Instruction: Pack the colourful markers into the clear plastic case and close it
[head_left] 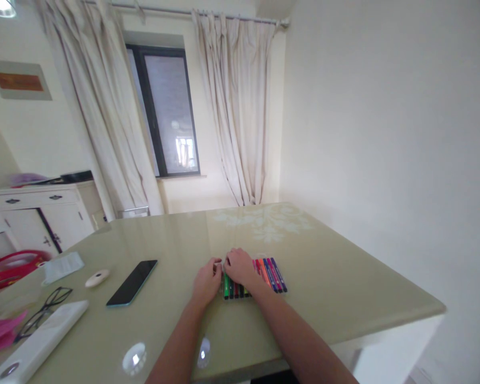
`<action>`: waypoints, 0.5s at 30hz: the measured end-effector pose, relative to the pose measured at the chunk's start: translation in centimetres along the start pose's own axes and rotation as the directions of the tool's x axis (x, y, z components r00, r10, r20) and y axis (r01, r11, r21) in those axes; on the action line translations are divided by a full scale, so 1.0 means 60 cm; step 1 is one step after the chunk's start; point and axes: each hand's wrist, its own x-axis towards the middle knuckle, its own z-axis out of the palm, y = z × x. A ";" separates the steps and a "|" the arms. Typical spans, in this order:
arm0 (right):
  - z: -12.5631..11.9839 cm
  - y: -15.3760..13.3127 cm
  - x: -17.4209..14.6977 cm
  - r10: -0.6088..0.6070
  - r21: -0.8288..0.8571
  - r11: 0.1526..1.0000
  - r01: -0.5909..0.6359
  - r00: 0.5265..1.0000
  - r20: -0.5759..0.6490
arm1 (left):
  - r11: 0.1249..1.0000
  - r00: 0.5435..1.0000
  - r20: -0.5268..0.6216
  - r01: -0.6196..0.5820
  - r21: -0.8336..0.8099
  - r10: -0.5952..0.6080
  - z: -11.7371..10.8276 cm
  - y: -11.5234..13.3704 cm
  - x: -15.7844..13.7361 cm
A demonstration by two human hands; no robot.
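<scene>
Head view: the pens [272, 274] are lying in a row on the table [336, 298]. The left hand [208, 280] is resting at their left end, fingers curled; the right hand [240, 265] is arching over their far-left part. Whether either is gripping anything, I cannot tell. Steadying the row with one hand while the other is working lightly seems best. The phone [132, 284] is lying well apart leftward; bare table is stretching rightward to its slanting edge.
</scene>
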 end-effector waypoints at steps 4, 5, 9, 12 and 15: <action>0.003 0.005 -0.011 -0.070 0.045 0.996 0.071 0.997 -0.011 | 0.998 0.998 0.031 -0.062 0.019 0.061 0.005 -0.006 0.000; 0.000 0.008 -0.014 -0.079 0.058 0.995 0.080 0.997 -0.009 | 0.997 0.997 0.032 -0.072 0.009 0.072 0.006 -0.007 0.001; -0.008 0.012 -0.019 -0.091 0.111 0.989 0.094 0.995 -0.030 | 0.996 0.996 0.028 -0.078 -0.041 0.079 0.008 -0.010 0.004; -0.007 0.016 -0.018 -0.076 0.208 0.974 0.089 0.995 -0.069 | 0.996 0.995 0.033 -0.089 -0.033 0.090 0.007 -0.011 0.004; -0.003 0.021 -0.017 -0.058 0.326 0.941 0.094 0.991 -0.119 | 0.994 0.994 0.034 -0.106 -0.023 0.106 0.007 -0.010 0.004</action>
